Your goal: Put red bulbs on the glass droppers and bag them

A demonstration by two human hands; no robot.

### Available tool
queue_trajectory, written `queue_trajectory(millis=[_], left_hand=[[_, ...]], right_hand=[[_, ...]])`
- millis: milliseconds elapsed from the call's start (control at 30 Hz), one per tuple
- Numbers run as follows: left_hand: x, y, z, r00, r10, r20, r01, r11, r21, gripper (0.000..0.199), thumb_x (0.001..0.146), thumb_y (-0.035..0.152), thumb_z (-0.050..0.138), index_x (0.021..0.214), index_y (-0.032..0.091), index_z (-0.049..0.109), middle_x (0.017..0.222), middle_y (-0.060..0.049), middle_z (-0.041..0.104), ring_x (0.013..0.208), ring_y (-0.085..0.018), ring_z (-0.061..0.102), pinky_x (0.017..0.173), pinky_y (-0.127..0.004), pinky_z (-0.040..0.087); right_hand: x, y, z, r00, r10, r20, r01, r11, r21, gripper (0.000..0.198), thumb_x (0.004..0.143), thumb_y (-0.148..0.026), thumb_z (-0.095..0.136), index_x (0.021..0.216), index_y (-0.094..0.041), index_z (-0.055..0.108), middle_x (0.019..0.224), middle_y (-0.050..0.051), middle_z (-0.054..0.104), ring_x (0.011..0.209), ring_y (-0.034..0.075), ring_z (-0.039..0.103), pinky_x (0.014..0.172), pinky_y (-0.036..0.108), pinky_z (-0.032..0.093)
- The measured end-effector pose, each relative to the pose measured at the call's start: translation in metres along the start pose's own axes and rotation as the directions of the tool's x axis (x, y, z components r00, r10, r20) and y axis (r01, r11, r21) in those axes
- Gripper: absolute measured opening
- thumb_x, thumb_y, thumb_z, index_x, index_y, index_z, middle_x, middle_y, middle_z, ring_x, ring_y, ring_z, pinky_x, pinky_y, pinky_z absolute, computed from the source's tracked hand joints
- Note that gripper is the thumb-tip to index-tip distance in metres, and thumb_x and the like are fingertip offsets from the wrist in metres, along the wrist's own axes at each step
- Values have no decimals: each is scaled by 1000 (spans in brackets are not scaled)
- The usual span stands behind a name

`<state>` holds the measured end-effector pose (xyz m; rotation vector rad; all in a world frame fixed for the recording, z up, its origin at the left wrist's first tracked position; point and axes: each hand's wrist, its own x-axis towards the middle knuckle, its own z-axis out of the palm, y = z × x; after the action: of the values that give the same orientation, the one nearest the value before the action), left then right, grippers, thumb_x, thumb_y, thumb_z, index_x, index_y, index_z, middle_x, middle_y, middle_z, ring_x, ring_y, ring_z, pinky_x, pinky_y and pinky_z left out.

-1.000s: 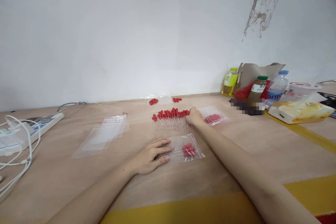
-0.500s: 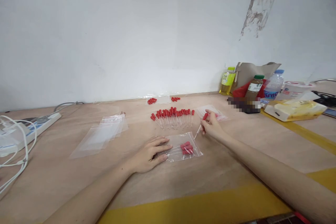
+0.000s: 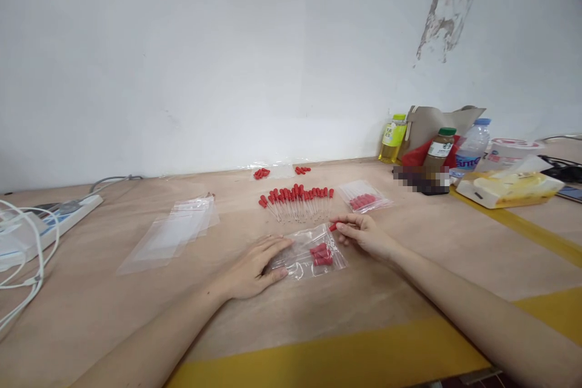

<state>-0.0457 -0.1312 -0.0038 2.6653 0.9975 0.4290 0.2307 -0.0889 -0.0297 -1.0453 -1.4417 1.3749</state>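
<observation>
Out of sight: our left hand (image 3: 257,268) covered the left end of the clear bag (image 3: 297,271), and glare on the film left the tubes inside hard to make out.
Held dropper (image 3: 334,227): we saw only its red bulb, at the clear bag's far right corner; we could not tell whether its tube was inside.
Its long axis: the bulb slanted, its lower end toward the clear bag, its upper end toward our right hand (image 3: 366,236).
Right-hand grip: we pinched the bulb between thumb and forefinger.
Left-hand pose: fingers spread, resting on the clear bag; we could not tell whether they gripped film.
Bagged droppers (image 3: 321,254): bulbs toward the clear bag's right end.
Loose droppers (image 3: 297,195): a row beyond the clear bag, bulbs pointing away from us.
Filled bag (image 3: 364,199): beyond the clear bag, to its right.
Cut off: white cables (image 3: 42,254), well left of the clear bag, left our view.
</observation>
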Motion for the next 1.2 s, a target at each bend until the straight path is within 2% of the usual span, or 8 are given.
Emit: queue_trajectory(millis=[167, 333, 533, 667, 800, 1033, 1133, 1200], left_hand=[[1, 1, -1, 1000, 15, -9, -15, 1000, -9, 46, 85, 39, 40, 128, 24, 32, 129, -5, 42, 117, -23, 37, 98, -41, 29], [1, 0, 0, 1000, 12, -3, -12, 1000, 9, 47, 85, 39, 40, 129, 24, 32, 130, -5, 40, 118, -23, 36, 98, -41, 29], [1, 0, 1, 1000, 17, -10, -17, 1000, 8, 47, 85, 39, 40, 129, 25, 31, 131, -5, 40, 118, -23, 36, 99, -41, 29], [1, 0, 0, 1000, 23, -14, -23, 1000, 5, 47, 85, 39, 40, 129, 24, 32, 130, -5, 41, 118, -23, 36, 99, -41, 29], [1, 0, 0, 1000, 15, -6, -15, 1000, 4, 47, 85, 38, 40, 130, 25, 31, 129, -5, 42, 117, -22, 36, 99, -40, 29], [0, -3, 1, 998, -2, 56, -1, 999, 52, 41, 87, 39, 37, 127, 31, 35, 134, -2, 35, 123, -22, 30, 102, -42, 24], [0, -4, 2, 998, -8, 65, 4, 998, 65, 38, 87, 38, 36, 125, 33, 38, 135, -1, 34, 124, -23, 28, 102, -43, 23], [-1, -3, 1, 998, -10, 66, 6, 998, 59, 37, 87, 38, 37, 124, 32, 40, 134, -1, 35, 123, -22, 29, 102, -43, 23]], right_hand=[[-3, -2, -7, 984, -34, 173, 61, 986, -155, 39, 61, -37, 67, 90, -13, 57, 52, -6, 47, 44, 4, 39, 42, 18, 30], [-3, 2, 2, 980, -57, 193, 72, 995, -74, 43, 57, -31, 71, 90, -16, 48, 79, 0, 56, 49, 4, 46, 42, 17, 33], [6, 10, 17, 994, -92, 61, 100, 986, -131, 36, 65, -35, 63, 89, -19, 41, 80, 1, 60, 46, 5, 49, 39, 17, 36], [9, 8, 23, 1000, -28, 15, 29, 990, -137, 35, 64, -36, 63, 85, -20, 40, 64, -3, 59, 45, 9, 52, 40, 19, 39], [9, 6, 26, 1000, 27, -9, -29, 974, -227, 32, 65, -36, 63, 82, -20, 41, 46, -8, 50, 31, 5, 38, 32, 17, 27], [11, 0, 11, 999, -27, 34, 35, 965, -260, 25, 65, -28, 59, 84, -18, 47, 52, -7, 48, 38, 5, 41, 38, 18, 31], [25, -7, -6, 982, -147, -116, 80, 890, -448, 16, 64, -24, 58, 77, -16, 52, 59, -2, 54, 51, 9, 49, 48, 20, 38], [40, -12, -16, 948, -224, -224, 31, 769, -638, 11, 65, -22, 56, 74, -16, 54, 66, 1, 58, 61, 12, 54, 56, 22, 41]])
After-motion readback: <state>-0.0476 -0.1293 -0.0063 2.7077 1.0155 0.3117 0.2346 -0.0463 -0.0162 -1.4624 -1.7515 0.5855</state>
